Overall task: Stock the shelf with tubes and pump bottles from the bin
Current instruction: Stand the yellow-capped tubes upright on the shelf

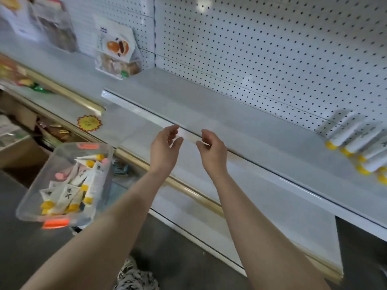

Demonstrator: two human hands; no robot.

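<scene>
**A:** Where are the tubes (83,185) we've got left to stock?

**B:** In the clear bin (36,181), low on our left, well apart from both hands. They lie in a loose heap. Most run roughly along the bin's length, with the yellow caps pointing different ways.

**A:** Which hand do we send?

**B:** The left hand (165,149), we'd say. The bin sits down and to the left of it, and that forearm passes just beside the bin's near corner. The right hand (213,151) would have to cross over.

**A:** Are we holding anything?

**B:** No, as far as we can see. Both hands hover over the front lip of the shelf (209,114), palms facing each other, fingers loosely curled round nothing.

**A:** And where do they go?

**B:** Our guess is beside the row of tubes (356,143) lying on the shelf far to our right, caps toward us.

**A:** What can't we make out?

**B:** That row is blurred and cut off by the frame edge, so we can't count it. We can't pick out any pump bottle in the bin, only a pink cap (60,175) or two. What the bin rests on is unclear as well.
</scene>
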